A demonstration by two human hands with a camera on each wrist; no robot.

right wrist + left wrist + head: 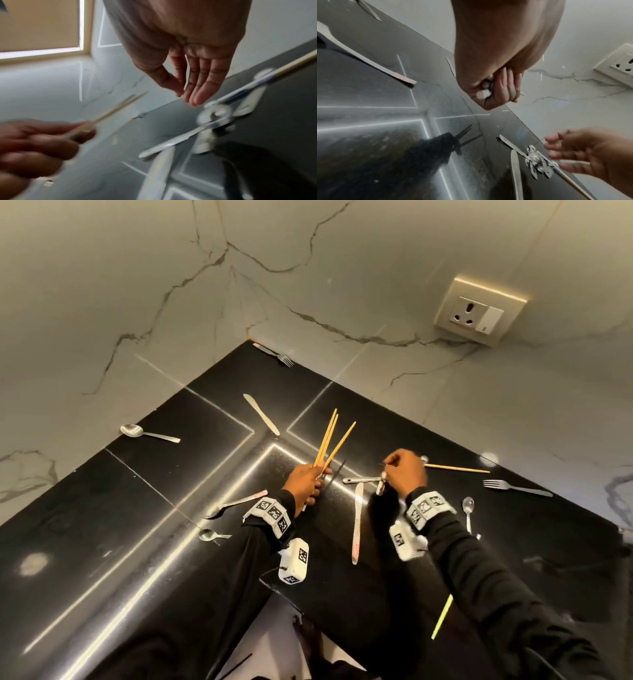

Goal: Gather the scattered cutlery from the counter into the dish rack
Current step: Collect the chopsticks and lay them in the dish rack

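The left hand [306,481] is gripping a bundle of three pale wooden chopsticks [329,440], fingers curled round their lower ends, so that the sticks are fanning up and away from the fist over the glossy black stone counter [144,535]; the left wrist view is showing their blunt ends [482,94] poking out below the curled fingers. The right hand [405,474] is hovering just beside it with fingers straight and relaxed and the thumb near the fingertips, holding nothing that can be made out, directly above a small heap of shiny steel cutlery [364,480] whose pieces are lying crossed on one another. A long steel butter knife with a pinkish handle [357,525] is lying just below that heap, pointing toward the counter's near edge. A single wooden chopstick [457,468] is lying to the right of the right hand, with a steel fork [516,487] beyond it and a small steel teaspoon [468,511] nearer the sleeve. To the left of the left hand two steel spoons [236,504] [212,535] are resting, a third spoon [147,433] is lying by the wall, a plain steel knife [261,414] is sitting further back, and another fork [274,355] is lying in the far corner. A white wall socket [478,314] is sitting on the veined marble wall.
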